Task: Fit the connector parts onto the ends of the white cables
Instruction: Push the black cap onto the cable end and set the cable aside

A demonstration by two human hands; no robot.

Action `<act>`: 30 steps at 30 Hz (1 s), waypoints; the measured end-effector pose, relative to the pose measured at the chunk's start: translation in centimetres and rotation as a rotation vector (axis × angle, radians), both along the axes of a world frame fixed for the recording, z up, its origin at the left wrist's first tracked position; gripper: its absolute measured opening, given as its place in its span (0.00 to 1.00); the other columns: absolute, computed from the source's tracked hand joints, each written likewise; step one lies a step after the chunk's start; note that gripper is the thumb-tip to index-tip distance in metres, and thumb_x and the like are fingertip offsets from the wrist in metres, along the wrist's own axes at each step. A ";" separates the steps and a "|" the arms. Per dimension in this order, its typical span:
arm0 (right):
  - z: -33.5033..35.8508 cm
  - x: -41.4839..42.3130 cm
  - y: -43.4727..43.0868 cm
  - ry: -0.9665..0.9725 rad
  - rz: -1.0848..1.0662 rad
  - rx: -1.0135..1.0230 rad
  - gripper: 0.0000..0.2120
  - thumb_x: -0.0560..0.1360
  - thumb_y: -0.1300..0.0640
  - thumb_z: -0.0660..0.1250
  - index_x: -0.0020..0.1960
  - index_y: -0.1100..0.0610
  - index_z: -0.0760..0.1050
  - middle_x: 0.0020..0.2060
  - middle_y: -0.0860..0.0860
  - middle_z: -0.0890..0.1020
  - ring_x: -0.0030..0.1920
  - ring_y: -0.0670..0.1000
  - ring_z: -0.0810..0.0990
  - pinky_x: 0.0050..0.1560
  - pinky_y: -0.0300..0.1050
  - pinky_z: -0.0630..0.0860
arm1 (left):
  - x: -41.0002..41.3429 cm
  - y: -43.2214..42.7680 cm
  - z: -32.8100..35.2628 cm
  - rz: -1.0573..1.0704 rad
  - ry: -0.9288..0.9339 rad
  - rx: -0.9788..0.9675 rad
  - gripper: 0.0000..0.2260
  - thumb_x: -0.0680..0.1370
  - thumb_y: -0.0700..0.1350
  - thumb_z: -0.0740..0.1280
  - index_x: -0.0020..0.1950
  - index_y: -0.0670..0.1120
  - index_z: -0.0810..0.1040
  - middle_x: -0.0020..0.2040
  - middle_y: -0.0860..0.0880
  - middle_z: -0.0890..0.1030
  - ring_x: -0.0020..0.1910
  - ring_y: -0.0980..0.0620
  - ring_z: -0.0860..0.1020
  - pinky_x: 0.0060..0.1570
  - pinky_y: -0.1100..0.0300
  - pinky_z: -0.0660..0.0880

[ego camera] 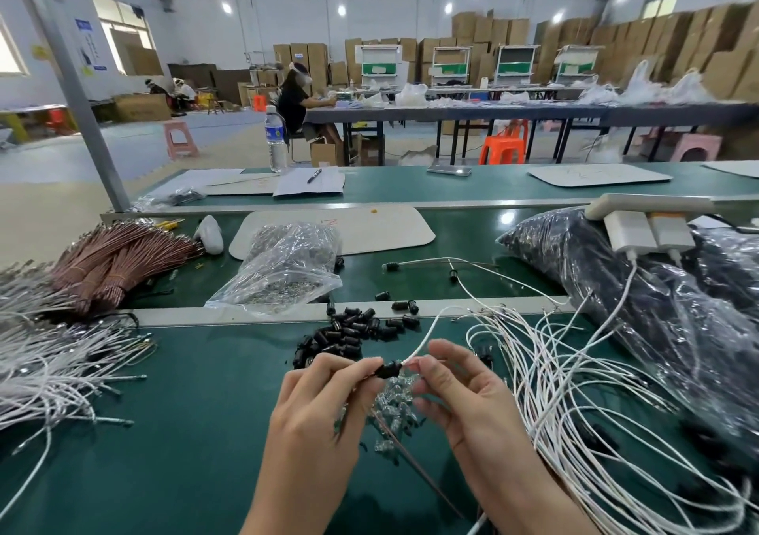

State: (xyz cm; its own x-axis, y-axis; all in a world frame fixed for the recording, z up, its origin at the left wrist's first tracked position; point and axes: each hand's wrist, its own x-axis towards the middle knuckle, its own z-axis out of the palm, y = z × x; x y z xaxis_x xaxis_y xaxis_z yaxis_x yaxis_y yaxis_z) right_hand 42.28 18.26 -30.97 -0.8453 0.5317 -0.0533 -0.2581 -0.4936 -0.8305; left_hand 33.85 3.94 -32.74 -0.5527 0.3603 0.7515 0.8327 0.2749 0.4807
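My left hand [324,395] pinches a small black connector part [389,369] between thumb and fingertips. My right hand [460,386] pinches the end of a white cable [427,335] right where it enters that part. The cable arcs up and right to the bundle of white cables [583,391]. A pile of loose black connector parts [353,333] lies just beyond my hands. Small clear parts [394,407] lie on the green mat [197,411] under my hands. A thin dark rod [415,460] runs down from my left hand.
A second heap of white cables [49,370] and bundled brown wires [115,259] lie at the left. A clear bag of parts [287,263] sits ahead; large bags of black parts [640,288] at the right. A finished cable [443,265] lies beyond the metal rail [246,313].
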 end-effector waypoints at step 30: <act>-0.7 -0.3 -1.6 -0.038 0.157 -0.048 0.14 0.65 0.61 0.75 0.51 0.59 0.86 0.49 0.59 0.86 0.48 0.53 0.86 0.47 0.42 0.83 | 0.1 0.0 -0.4 -0.016 -0.048 -0.038 0.06 0.78 0.55 0.70 0.50 0.54 0.84 0.45 0.64 0.80 0.51 0.59 0.73 0.48 0.61 0.73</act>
